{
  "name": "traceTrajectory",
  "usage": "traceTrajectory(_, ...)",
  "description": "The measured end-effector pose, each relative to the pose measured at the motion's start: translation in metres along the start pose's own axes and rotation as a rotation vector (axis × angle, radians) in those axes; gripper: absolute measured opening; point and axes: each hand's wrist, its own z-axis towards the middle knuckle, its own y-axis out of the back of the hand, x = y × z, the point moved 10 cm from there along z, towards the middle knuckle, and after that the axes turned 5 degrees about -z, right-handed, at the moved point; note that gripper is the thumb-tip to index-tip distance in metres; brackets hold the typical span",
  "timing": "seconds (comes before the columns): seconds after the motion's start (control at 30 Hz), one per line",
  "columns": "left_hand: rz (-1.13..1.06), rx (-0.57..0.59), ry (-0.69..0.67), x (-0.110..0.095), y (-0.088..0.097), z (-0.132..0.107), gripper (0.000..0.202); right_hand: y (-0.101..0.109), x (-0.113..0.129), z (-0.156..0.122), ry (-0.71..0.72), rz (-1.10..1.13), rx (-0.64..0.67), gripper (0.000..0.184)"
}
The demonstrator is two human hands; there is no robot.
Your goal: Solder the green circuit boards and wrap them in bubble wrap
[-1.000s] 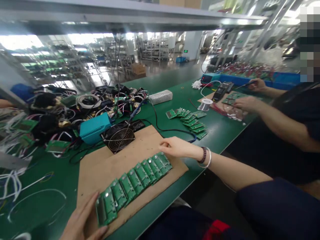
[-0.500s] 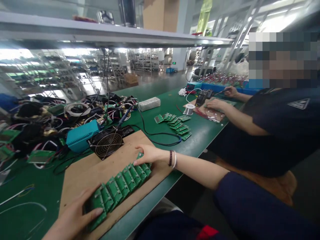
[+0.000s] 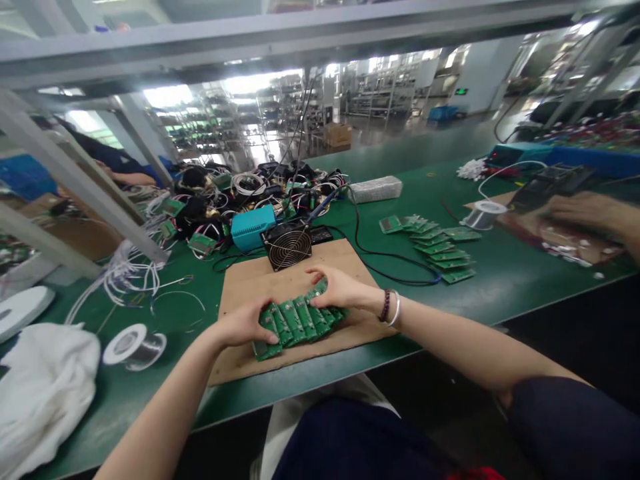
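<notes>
A slanted, overlapping row of green circuit boards [image 3: 301, 320] lies on a brown cardboard sheet [image 3: 240, 283]. My left hand [image 3: 249, 325] grips the near-left end, its thumb on top of the end board and the other fingers curled behind it. At the opposite end, my right hand [image 3: 340, 291] holds the boards between thumb and fingers; a dark bead bracelet and a pale bangle circle that wrist. The undersides of the boards are hidden. Just behind the row stand a black fan [image 3: 289, 248] and a teal box [image 3: 253, 227].
More circuit boards [image 3: 443, 247] lie fanned out to the right. A solder spool [image 3: 485, 215] and a co-worker's blurred hand [image 3: 590, 210] are beyond. Tangled cables [image 3: 260, 183] fill the back. Another spool [image 3: 135, 347] and white cloth [image 3: 50, 393] lie left; a metal shelf [image 3: 280, 40] runs overhead.
My view has swung left, bringing the white cloth and left spool into sight and leaving only the co-worker's hand and forearm. Both hands stay at the ends of the board row.
</notes>
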Motion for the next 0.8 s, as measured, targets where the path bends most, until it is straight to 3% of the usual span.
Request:
traceTrajectory(0.2,0.036,-0.095,-0.127,-0.03,0.012,-0.004,0.055,0.019,0.031,-0.038,0.208,-0.019,-0.208,0.076)
traceTrajectory(0.33,0.138,-0.254,-0.269,-0.056,0.022,0.011,0.023,0.036,0.065,-0.082,0.602,-0.263,-0.554,0.07)
traceTrajectory(0.4,0.189,-0.325,-0.34,-0.063,0.022,0.019,0.02,0.03,0.071,-0.103,0.764,-0.447,-0.719,0.067)
traceTrajectory(0.47,0.224,-0.367,-0.4,-0.065,0.018,0.025,0.027,0.017,0.068,-0.116,0.838,-0.581,-0.787,0.061)
traceTrajectory(0.53,0.248,-0.397,-0.439,-0.063,0.015,0.026,0.037,0.001,0.063,-0.123,0.866,-0.646,-0.753,0.053)
traceTrajectory(0.67,0.278,-0.464,-0.431,-0.047,0.016,0.019,0.048,-0.029,0.064,-0.136,0.881,-0.611,-0.514,0.042)
traceTrajectory(0.8,0.264,-0.491,-0.344,-0.025,0.019,0.012,0.054,-0.037,0.068,-0.148,0.896,-0.501,-0.387,0.035)
